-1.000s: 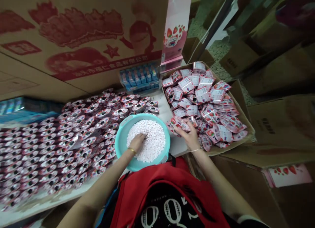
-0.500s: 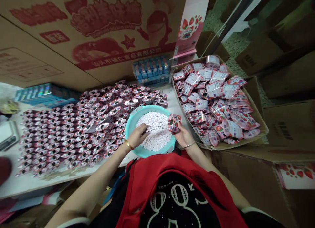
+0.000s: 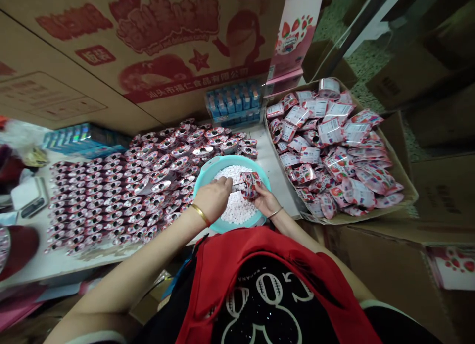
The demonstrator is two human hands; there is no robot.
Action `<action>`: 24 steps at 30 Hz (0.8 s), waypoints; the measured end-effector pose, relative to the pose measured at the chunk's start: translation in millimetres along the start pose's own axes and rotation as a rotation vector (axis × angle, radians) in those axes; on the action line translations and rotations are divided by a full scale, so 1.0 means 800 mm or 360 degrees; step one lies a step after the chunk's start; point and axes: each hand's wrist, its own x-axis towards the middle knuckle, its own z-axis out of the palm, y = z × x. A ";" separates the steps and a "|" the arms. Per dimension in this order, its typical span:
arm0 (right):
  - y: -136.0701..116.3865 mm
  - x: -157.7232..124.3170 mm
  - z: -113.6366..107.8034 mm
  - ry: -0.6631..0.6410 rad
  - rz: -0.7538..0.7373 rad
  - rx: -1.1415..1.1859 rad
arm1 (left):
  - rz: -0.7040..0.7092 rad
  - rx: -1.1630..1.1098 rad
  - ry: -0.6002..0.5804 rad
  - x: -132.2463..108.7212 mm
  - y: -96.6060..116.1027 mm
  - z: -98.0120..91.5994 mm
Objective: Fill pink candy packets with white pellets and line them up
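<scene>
My left hand (image 3: 213,198) is closed around what looks like a small spoon (image 3: 237,186) carrying white pellets, its tip at the mouth of a pouch. That small red-and-pink strawberry-print pouch (image 3: 251,184) is in my right hand (image 3: 265,201), pinched on its right side and tilted toward the left hand. Both hands are over a turquoise basin (image 3: 202,178) of small white candy pellets (image 3: 237,213). The spoon's handle is mostly hidden by my left fingers.
Rows of upright open pouches (image 3: 111,195) fill the table left of the basin. An open carton (image 3: 410,198) on the right is heaped with pouches. Blue packs (image 3: 233,104) stand against big cardboard boxes (image 3: 163,86) behind. A scale (image 3: 29,195) and red tub (image 3: 22,250) are far left.
My left hand has come up out of the pellets and moved right to the pouch's mouth. My right hand has brought the pouch left, over the basin. The view has shifted slightly.
</scene>
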 end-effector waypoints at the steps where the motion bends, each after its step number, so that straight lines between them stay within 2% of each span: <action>1: 0.000 0.000 0.000 -0.0008 -0.0003 0.0000 | 0.0008 0.0035 0.0002 0.000 0.007 -0.004; 4: 0.002 0.001 -0.003 -0.0037 -0.0003 -0.0003 | 0.0075 0.0049 0.0024 -0.003 0.020 -0.012; 6: 0.001 0.002 -0.007 -0.0041 -0.0004 -0.0007 | 0.0123 0.0092 0.0028 -0.007 0.018 -0.013; 8: -0.001 0.001 -0.011 -0.0035 -0.0013 -0.0003 | 0.0151 0.0136 0.0046 -0.010 0.004 -0.008; 10: -0.007 -0.001 -0.018 -0.0027 -0.0051 -0.0020 | 0.0118 0.0099 0.0105 -0.008 -0.021 0.007; 12: -0.015 -0.007 -0.026 -0.0019 -0.0140 -0.0099 | -0.0002 0.0005 0.0151 0.003 -0.051 0.035; 14: -0.025 -0.015 -0.035 0.0006 -0.0246 -0.0236 | -0.0138 -0.0080 0.0131 0.022 -0.078 0.073; 17: -0.038 -0.031 -0.046 0.0052 -0.0273 -0.0413 | -0.0181 -0.0175 0.0082 0.057 -0.095 0.136; 20: -0.047 -0.046 -0.052 0.0104 -0.0226 -0.0427 | -0.0049 -0.0328 0.0074 0.078 -0.082 0.187; 24: -0.050 -0.056 -0.056 0.0191 -0.0274 -0.0366 | 0.0157 -0.0508 0.0022 0.078 -0.048 0.229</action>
